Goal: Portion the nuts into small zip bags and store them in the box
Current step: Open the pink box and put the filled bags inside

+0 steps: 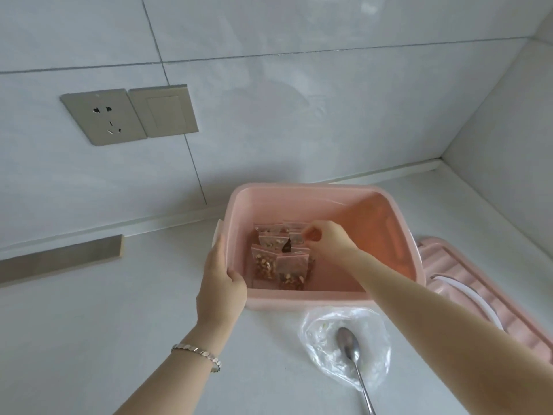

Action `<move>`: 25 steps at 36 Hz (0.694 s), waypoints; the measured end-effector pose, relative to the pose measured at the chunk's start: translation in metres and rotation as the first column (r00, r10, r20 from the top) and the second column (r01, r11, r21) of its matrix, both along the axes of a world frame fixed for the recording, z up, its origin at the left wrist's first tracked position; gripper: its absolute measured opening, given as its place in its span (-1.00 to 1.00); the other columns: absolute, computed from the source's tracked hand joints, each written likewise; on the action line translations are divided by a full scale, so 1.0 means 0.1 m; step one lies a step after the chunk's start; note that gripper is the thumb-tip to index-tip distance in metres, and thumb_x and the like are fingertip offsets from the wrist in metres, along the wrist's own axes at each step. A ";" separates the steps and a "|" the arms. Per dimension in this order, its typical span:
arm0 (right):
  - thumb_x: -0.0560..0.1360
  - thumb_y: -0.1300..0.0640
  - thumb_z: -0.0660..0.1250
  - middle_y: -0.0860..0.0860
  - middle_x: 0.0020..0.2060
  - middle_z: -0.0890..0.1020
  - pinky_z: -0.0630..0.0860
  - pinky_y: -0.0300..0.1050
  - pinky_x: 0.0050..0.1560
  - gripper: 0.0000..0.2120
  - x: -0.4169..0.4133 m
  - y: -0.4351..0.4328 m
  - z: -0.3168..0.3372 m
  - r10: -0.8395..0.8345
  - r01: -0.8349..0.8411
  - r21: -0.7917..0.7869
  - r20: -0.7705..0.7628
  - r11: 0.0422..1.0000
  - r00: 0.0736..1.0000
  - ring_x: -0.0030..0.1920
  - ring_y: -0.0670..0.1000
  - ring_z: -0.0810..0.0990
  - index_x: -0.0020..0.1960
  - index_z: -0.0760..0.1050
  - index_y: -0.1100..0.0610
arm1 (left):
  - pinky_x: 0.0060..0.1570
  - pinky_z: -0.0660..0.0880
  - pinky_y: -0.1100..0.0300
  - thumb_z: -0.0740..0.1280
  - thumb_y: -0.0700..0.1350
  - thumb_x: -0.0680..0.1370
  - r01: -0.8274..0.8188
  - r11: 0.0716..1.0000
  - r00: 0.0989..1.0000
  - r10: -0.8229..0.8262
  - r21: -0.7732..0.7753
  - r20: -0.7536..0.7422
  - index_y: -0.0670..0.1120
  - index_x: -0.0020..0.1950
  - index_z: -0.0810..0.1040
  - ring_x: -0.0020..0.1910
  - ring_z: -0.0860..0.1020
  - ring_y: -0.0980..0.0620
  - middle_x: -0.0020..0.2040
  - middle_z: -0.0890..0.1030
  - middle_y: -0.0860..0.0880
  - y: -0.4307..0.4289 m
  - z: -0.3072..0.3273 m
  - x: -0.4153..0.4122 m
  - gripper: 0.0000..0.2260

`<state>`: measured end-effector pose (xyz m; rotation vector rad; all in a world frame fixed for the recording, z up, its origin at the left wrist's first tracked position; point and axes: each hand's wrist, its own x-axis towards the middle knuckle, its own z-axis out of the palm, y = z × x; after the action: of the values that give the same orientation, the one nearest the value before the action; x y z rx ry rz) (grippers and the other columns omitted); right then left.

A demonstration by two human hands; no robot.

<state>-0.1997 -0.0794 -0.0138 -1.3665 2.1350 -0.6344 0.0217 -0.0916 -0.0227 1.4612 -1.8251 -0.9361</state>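
A pink plastic box (389, 223) stands open on the white counter by the wall. Several small zip bags of nuts (270, 260) stand and lean together on its floor at the left. My left hand (220, 280) grips the box's near left rim, thumb inside. My right hand (324, 238) reaches down into the box, its fingers pinched on the top edge of a zip bag at the back of the cluster. A nearly empty clear plastic bag (323, 351) lies on the counter in front of the box, with a metal spoon (353, 360) on it.
The box's pink lid (478, 298) with a white handle lies to the right of the box. A wall socket (103, 116) and a switch (164, 110) sit on the tiled wall at the left. A grey strip (59, 260) lies along the wall base.
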 end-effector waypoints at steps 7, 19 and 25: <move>0.44 0.28 0.35 -0.07 -0.18 0.60 0.38 -0.46 -0.12 -0.88 -0.23 0.97 0.33 -0.244 0.205 -0.365 -0.062 0.908 0.968 -0.19 -0.09 0.55 -0.05 0.60 0.15 | 0.04 0.28 0.18 0.05 -0.35 0.53 -0.036 0.999 0.999 0.036 0.020 0.037 0.10 0.51 0.09 0.32 0.36 -0.06 0.45 0.27 0.04 0.06 0.06 -0.03 -0.39; 0.47 0.02 0.33 0.19 -0.04 0.59 0.39 -0.10 -0.19 -0.76 -0.82 2.53 -0.64 -0.488 0.528 0.336 -0.202 0.780 0.849 -0.04 0.19 0.57 -0.06 0.48 0.20 | 0.32 0.23 0.07 0.04 -0.35 0.55 -0.053 0.998 0.997 0.050 0.043 0.066 -0.04 0.51 0.13 0.41 0.26 -0.11 0.46 0.25 -0.14 0.08 0.15 -0.07 -0.47; 0.45 0.02 0.35 0.07 0.14 0.44 0.42 -0.07 0.04 -0.63 -0.76 2.57 -0.89 -0.448 0.576 0.375 -0.377 0.726 0.810 0.16 0.13 0.47 0.21 0.41 0.11 | 0.26 0.30 0.03 0.04 -0.35 0.52 -0.046 0.999 0.996 0.045 0.021 0.081 0.01 0.49 0.18 0.35 0.33 -0.15 0.40 0.32 -0.15 0.07 0.12 -0.06 -0.45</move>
<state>-0.2755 0.1777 -0.1024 -0.5939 2.6841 -0.0837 0.0157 -0.0845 -0.0103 1.5688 -1.8360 -0.8902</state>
